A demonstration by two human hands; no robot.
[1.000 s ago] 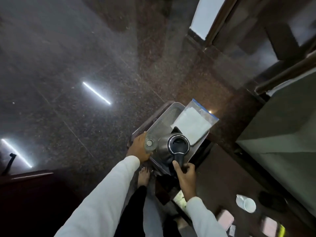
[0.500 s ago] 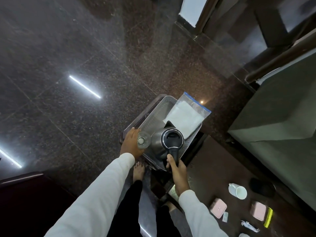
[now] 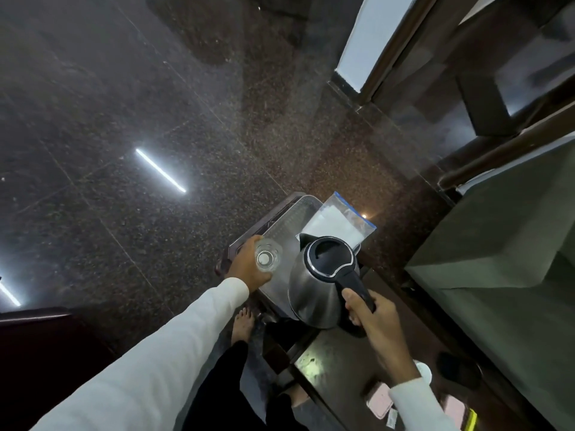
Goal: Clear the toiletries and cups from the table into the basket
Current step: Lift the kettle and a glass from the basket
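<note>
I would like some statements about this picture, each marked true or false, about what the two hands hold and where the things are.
1. The right hand grips the kettle by its black handle. True.
2. The left hand holds a white mug. False: it holds a clear glass.
3. A plastic bag with a blue strip lies at the far end of the basket. True.
4. The kettle's lid is open. False: the black lid is closed.
5. The glass is over the basket. True.
6. The table holds nothing more. False: pink packets lie on it near the right sleeve.
</note>
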